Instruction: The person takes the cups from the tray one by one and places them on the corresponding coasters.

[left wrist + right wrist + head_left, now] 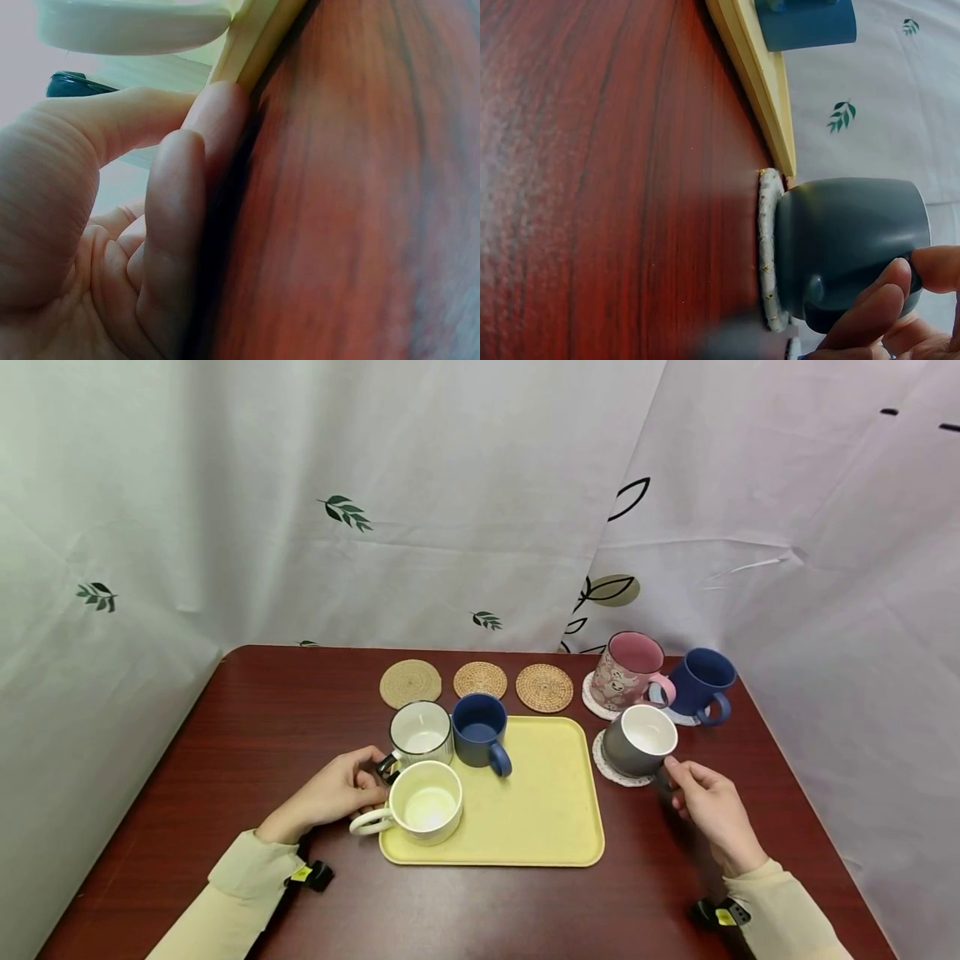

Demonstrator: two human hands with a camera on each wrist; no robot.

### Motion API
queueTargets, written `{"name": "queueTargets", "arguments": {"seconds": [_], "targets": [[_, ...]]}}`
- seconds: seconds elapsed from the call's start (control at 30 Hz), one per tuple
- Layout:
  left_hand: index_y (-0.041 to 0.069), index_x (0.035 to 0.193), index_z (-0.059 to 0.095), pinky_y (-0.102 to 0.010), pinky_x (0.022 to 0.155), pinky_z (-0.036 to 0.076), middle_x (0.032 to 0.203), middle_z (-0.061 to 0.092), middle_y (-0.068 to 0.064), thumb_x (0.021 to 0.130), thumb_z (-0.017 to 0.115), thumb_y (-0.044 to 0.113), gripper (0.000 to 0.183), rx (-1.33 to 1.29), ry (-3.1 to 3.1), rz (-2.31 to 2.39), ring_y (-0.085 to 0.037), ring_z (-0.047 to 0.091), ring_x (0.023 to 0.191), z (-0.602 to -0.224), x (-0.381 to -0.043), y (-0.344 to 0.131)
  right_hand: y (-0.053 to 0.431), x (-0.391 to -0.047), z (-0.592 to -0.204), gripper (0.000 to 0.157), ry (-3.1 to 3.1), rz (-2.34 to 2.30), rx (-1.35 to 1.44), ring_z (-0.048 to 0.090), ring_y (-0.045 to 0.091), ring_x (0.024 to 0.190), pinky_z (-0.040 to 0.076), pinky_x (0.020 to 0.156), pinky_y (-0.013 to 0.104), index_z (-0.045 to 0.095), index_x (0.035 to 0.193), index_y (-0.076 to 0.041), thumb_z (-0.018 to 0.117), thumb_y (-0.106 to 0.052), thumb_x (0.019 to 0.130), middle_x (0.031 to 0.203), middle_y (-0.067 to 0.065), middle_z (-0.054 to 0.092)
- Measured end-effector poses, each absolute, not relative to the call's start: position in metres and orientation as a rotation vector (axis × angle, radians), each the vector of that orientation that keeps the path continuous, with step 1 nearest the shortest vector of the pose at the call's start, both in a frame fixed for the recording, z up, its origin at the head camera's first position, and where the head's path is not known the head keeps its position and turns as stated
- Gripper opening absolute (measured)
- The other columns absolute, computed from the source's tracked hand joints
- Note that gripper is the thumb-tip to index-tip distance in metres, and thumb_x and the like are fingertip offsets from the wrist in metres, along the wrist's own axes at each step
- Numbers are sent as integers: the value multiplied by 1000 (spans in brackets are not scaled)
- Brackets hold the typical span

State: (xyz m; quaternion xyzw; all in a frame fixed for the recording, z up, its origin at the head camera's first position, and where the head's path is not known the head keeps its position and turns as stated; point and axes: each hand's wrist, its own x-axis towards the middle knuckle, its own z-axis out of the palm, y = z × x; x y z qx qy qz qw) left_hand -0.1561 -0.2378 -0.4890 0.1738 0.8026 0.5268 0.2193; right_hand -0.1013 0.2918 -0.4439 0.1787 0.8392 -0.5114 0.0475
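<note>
My right hand pinches the handle of a grey mug with a white inside. That mug sits upright on a white coaster, right of the yellow tray. At the tray's left edge, my left hand grips the rim between thumb and fingers, as the left wrist view shows. Close by on the tray stand a cream mug, its handle jutting past the left rim, and a white mug with a dark rim and black handle. A blue mug stands beside them.
Behind the grey mug, a pink patterned mug and a dark blue mug stand on white coasters. Three round woven coasters, a greenish one and two tan ones, lie behind the tray. A pale curtain hangs at the table's back.
</note>
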Motion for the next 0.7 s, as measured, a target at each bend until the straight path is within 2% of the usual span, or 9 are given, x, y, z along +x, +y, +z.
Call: {"name": "queueTargets", "arguments": {"seconds": [0.7], "targets": [[-3, 117, 55, -22, 45, 48, 62, 64, 3, 93, 74, 9, 33, 476, 2228, 1454, -5, 57, 51, -489, -156, -237, 292, -102, -444, 54, 2597, -1502, 509, 54, 12, 64, 51, 61, 28, 61, 94, 1, 52, -51, 106, 64, -3, 55]]}}
